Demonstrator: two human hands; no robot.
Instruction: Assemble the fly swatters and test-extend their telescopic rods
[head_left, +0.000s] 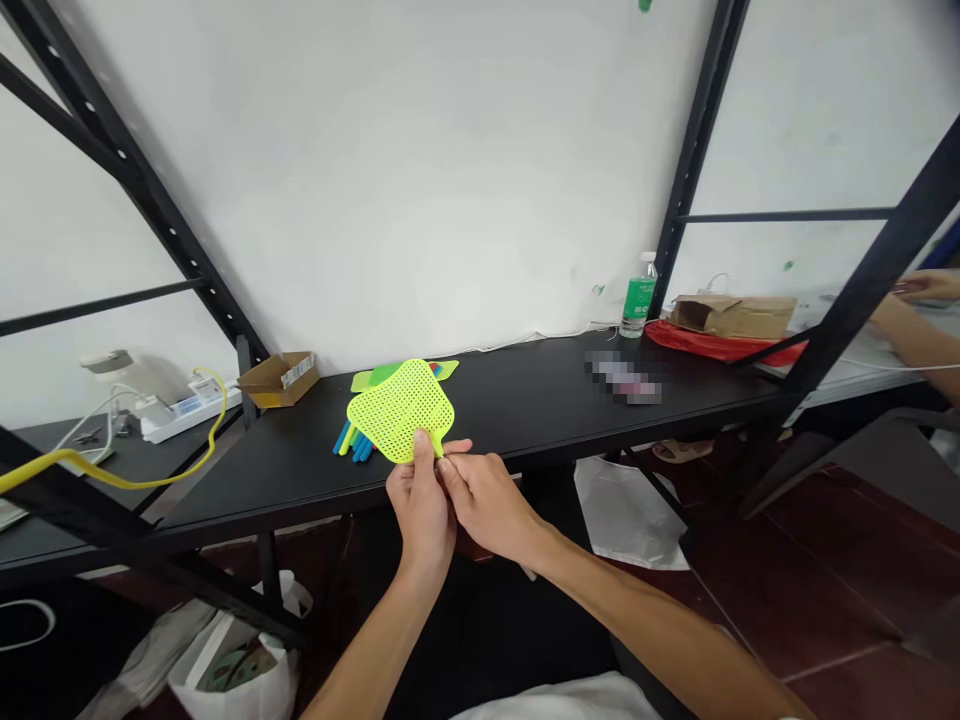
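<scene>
Head view: one perforated yellow-green swatter head (397,410), held above the front of the black surface (517,400); our left hand (425,510), fingers closed on its lower edge; our right hand (487,500), fingers pinching its neck; blue and green sticks (362,447), partly hidden behind; one open cardboard box (281,380), left; one green-labelled bottle (637,300), right

I get neon yellow-green on the flyswatter head (401,410), finely perforated in a grid pattern. From my station I see blue and lime sticks (363,449) against the plain black table (525,400), and a green label (640,297) on the clear bottle (634,327). The sheet (694,342) reaches me red, the cardboard box (757,317) brown, the cable (34,467) yellow, the wall (412,200) white with green flecks (645,4)
</scene>
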